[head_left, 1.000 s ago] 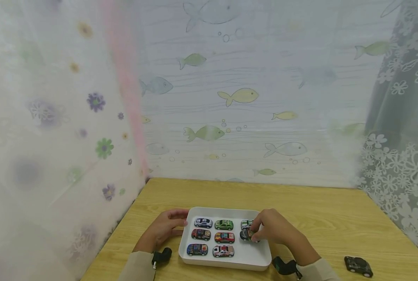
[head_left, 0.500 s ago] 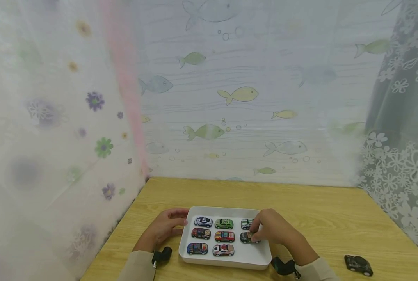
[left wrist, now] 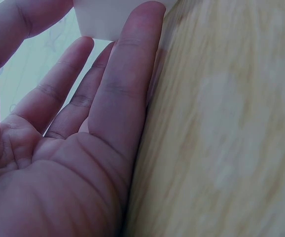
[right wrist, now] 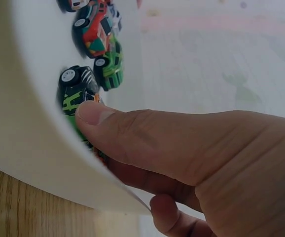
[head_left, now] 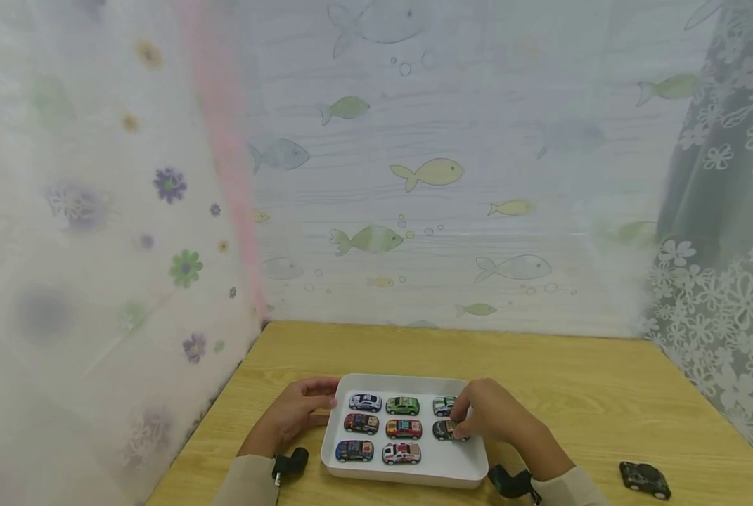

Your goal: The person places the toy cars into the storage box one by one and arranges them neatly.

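Observation:
A white rectangular tray (head_left: 404, 476) holds toy cars in rows. My left hand (head_left: 296, 411) rests on the table at its left side, fingers mostly straight and touching the tray wall (left wrist: 100, 19) in the left wrist view. Inside the tray, at the right of the middle row, my right hand (head_left: 499, 414) pinches a black toy car (head_left: 442, 429) with green markings. Its thumb lies on the car's side in the right wrist view, and the car's far end is hidden. Just behind it stands a white and green car (head_left: 442, 405), partly covered by the fingers.
Other cars in the tray include a red and yellow one (head_left: 404, 429), a green one (head_left: 403, 405) and a blue one (head_left: 354, 450). A black toy car (head_left: 645, 480) lies on the wooden table (head_left: 541, 362) to the right. Patterned curtains (head_left: 433, 239) surround the table.
The black car with green markings has straightened slightly in line with its row under my right fingers. My left hand has stayed in place.

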`<state>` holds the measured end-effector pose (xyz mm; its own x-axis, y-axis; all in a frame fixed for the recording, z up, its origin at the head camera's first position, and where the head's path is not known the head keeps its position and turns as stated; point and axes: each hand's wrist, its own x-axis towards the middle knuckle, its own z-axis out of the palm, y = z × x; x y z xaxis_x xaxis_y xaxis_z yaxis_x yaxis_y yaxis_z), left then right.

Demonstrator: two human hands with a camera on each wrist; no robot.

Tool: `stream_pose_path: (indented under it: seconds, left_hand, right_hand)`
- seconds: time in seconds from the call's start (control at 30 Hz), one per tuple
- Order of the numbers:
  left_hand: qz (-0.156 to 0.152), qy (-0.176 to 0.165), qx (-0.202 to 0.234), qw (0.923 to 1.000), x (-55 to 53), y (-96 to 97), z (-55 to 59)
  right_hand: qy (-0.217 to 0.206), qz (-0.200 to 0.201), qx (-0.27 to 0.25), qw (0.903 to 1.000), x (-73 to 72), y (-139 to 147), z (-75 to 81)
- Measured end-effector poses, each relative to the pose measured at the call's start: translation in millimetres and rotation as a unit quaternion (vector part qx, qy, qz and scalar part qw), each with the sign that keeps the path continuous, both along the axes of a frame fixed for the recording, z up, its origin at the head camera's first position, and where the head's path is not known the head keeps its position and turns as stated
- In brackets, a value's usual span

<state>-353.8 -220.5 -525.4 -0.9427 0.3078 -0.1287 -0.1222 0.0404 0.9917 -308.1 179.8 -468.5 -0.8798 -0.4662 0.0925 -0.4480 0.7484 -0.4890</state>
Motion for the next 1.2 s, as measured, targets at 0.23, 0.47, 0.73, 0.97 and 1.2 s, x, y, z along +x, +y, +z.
stream_pose_path:
  seconds: [0.23,0.47,0.73,0.97,1.2]
  left_hand:
    - [-0.002,0.000,0.002,1.0000,0.1,-0.1,-1.1]
    - [-0.006,0.003,-0.001,1.0000,1.1,0.1,-0.6]
    - [0.001,0.003,0.000,1.0000,1.2,0.7,0.0]
    - [0.002,0.000,0.003,1.0000,0.7,0.2,0.9]
    - [0.001,-0.002,0.004,1.0000,0.1,-0.2,0.8]
  right_hand:
    - [-0.003,-0.009,-0.002,1.0000,-0.9,1.3,-2.7]
    - [-0.007,-0.020,0.003,0.9998,-1.1,2.7,-3.3]
    - [-0.008,-0.034,0.001,0.9994,0.0,5.6,6.2]
    - [0.012,-0.035,-0.011,0.9992,7.9,29.5,22.5]
    - [0.004,-0.056,0.019,0.9982,22.3,79.5,33.9]
